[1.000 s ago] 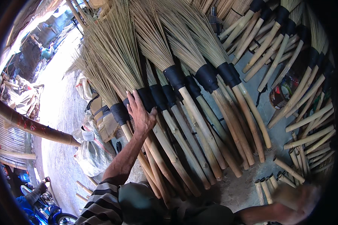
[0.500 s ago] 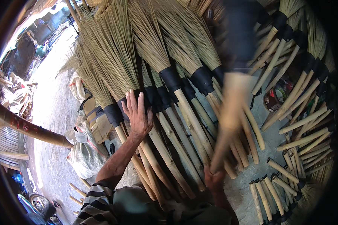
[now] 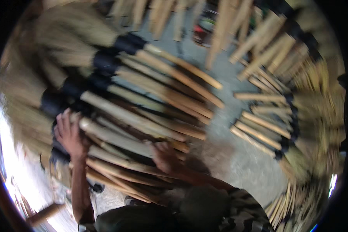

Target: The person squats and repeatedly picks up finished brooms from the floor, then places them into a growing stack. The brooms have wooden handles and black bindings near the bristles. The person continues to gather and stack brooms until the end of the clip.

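A wide pile of grass brooms lies before me, bristle heads point(image 3: 62, 50) to the far left and pale wooden handles point(image 3: 127, 112) slanting toward the right. Black collars point(image 3: 106, 61) join bristles to wood. My left hand point(image 3: 71, 135) rests on the near brooms by their collars, its fingers stretched out. Around the lower end of a pale broom handle point(image 3: 120, 137), my right hand point(image 3: 166, 156) is closed. That broom lies along the pile, and its collar is partly hidden by my left hand. Motion blurs the picture.
More brooms point(image 3: 259, 36) lie at the far right, handles pointing inward. A shorter row of brooms point(image 3: 261, 129) rests on the grey floor point(image 3: 251, 170) at right. Beyond the pile sits a dark red container point(image 3: 203, 33). A thick pole point(image 3: 46, 214) shows at lower left.
The view has turned to the right, so the pile now slants across it. The broom swinging upright in my right hand has come down onto the pile. My left hand stays near the collars.
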{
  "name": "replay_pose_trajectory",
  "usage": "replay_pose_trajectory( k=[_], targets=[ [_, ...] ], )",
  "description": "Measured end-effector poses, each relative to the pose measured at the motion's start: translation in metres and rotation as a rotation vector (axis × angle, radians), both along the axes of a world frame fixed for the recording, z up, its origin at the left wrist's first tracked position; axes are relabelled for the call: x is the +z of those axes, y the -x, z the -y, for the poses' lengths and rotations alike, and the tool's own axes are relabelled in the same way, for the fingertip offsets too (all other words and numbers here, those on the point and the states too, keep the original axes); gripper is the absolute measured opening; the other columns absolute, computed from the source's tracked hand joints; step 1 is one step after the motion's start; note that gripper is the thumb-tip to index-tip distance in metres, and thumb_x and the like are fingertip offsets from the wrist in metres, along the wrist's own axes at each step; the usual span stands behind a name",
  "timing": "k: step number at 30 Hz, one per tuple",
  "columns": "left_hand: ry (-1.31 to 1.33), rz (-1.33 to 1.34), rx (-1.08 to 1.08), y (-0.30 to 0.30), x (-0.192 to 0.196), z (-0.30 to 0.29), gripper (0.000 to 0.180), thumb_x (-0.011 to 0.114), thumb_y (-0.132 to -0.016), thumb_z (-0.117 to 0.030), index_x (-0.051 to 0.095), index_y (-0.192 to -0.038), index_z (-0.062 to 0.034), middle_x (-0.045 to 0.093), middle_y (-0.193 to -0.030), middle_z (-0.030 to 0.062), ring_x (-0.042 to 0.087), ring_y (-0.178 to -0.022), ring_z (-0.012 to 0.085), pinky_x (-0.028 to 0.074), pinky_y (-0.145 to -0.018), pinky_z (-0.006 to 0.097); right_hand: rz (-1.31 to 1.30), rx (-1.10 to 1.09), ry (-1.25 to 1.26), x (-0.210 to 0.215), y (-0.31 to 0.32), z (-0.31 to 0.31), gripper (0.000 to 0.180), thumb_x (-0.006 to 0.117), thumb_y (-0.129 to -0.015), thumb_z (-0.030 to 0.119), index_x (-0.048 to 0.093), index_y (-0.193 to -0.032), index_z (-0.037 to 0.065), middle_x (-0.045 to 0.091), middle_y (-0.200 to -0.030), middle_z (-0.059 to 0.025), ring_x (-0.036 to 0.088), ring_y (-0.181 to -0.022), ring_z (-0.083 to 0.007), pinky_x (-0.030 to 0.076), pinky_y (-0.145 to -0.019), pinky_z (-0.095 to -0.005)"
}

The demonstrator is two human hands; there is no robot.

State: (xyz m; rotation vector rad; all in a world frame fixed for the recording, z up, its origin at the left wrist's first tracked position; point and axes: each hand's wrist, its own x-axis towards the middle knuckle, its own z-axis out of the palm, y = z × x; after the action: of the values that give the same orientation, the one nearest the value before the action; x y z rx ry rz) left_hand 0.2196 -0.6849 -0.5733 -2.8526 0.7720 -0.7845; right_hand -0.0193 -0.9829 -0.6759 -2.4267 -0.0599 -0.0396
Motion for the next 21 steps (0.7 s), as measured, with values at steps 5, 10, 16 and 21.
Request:
replay_pose_trajectory(
  k=[5,10,16,21],
  targets=[
    [0.004,0.039,-0.045,-0.005,-0.016,-0.001,0.068,0.038,-0.108,-0.056,0.055,-0.164,-0.0216,0.042,-0.177,0.0091,0.031,-0.166,0.0390,0.020,-0.131,0.059,0.106,-0.059,-0.311,0.004,0.015,0.030,0.067,0.076,-0.099,0.016,0.052,-0.161,0.011,0.054,-0.149,-0.0189,0.055,-0.130,-0.0379,0.048,-0.111,-0.0512],
    [0.002,0.133,-0.078,-0.009,-0.023,-0.007,0.068,0.033,-0.111,-0.058,0.055,-0.164,-0.0210,0.045,-0.175,0.0088,0.036,-0.163,0.0387,0.028,-0.129,0.055,-0.024,-0.790,-0.846,-0.013,0.085,0.178,0.052,0.072,-0.104,0.021,0.058,-0.153,0.012,0.057,-0.150,-0.0126,0.054,-0.139,-0.0263,0.049,-0.111,-0.0424],
    [-0.010,0.127,-0.095,-0.012,-0.026,-0.013,0.075,0.022,-0.114,-0.064,0.056,-0.164,-0.0194,0.046,-0.174,0.0106,0.039,-0.162,0.0402,0.032,-0.127,0.056,0.655,-1.607,-0.997,-0.017,0.190,0.433,0.013,0.061,-0.108,0.017,0.066,-0.104,0.006,0.071,-0.086,-0.0115,0.064,-0.062,-0.0182,0.060,-0.055,-0.0358],
    [-0.009,0.159,-0.105,-0.013,-0.027,-0.012,0.073,0.027,-0.113,-0.065,0.056,-0.163,-0.0205,0.047,-0.174,0.0094,0.039,-0.161,0.0399,0.033,-0.128,0.056,0.272,-1.905,-0.920,-0.032,0.204,0.532,0.018,0.071,-0.103,0.022,0.065,-0.100,0.005,0.070,-0.083,-0.0102,0.065,-0.061,-0.0209,0.053,-0.050,-0.0347]
  ],
)
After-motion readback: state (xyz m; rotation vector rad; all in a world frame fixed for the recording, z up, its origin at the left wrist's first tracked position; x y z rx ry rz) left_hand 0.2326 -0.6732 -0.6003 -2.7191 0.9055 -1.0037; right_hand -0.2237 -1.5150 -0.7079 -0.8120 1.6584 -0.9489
